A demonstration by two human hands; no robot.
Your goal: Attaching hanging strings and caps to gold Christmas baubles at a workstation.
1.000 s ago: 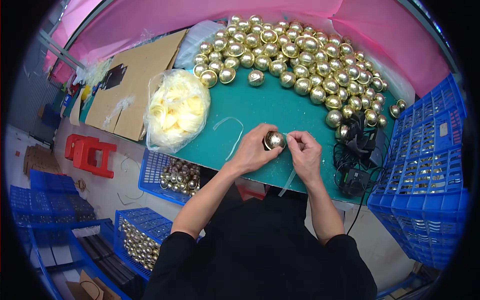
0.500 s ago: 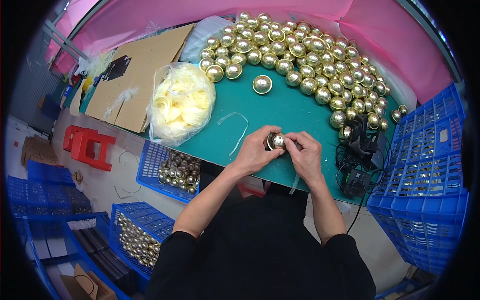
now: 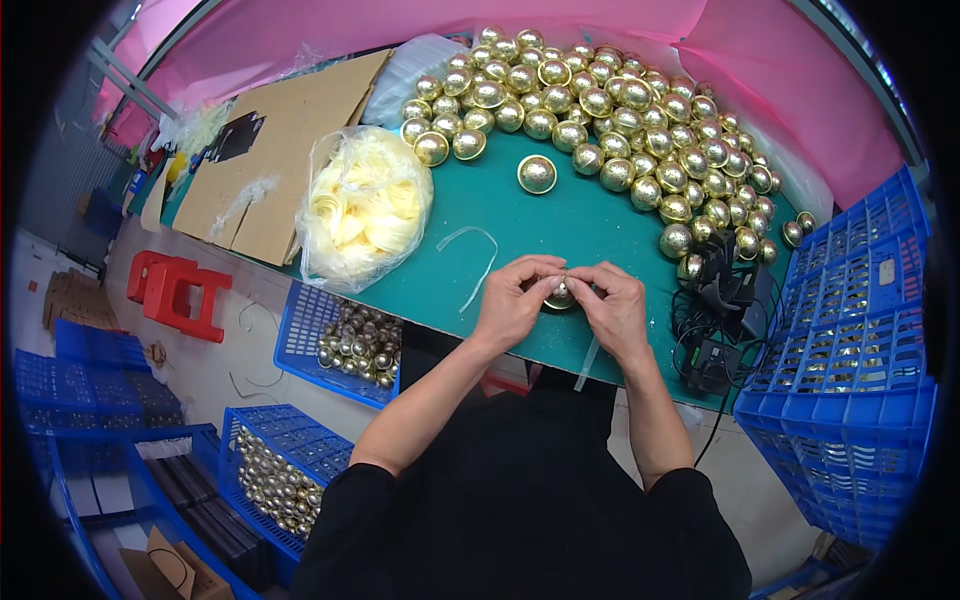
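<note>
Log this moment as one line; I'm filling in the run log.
left hand: holds gold ball | right hand: pinches same ball | place: over green table near edge | nearby: ball pile, strip

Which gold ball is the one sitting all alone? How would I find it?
Start at the green table with the big heap of gold balls along its far edge. Just in front of the heap, toward the hands, lies the lone ball. It touches no other ball, while the rest are crowded together.
</note>
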